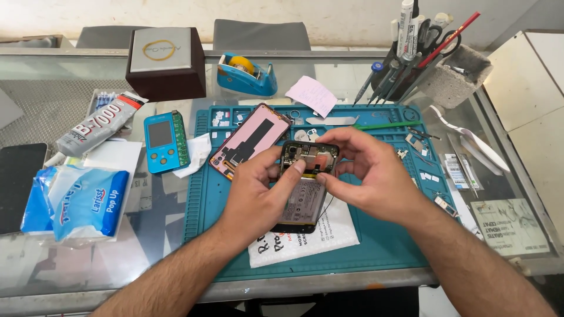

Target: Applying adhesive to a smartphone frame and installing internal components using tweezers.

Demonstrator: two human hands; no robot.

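Note:
An opened smartphone [306,188] with its back cover off, battery and circuit board showing, is held over a teal work mat [388,246]. My left hand [258,191] grips its left side, thumb pressing near the board. My right hand [367,176] holds the right side, fingers curled over the top edge and thumb on the middle. A detached screen panel [249,141], pinkish on its back, lies on the mat just left of the phone. White paper [329,235] lies under the phone.
A small blue tester device [164,142], a glue tube [97,126], a tissue pack [82,202], a blue tape dispenser [247,73] and a dark box [166,61] stand to the left and back. A tool holder [411,53] with pens and screwdrivers stands at the back right. Small parts lie scattered on the mat.

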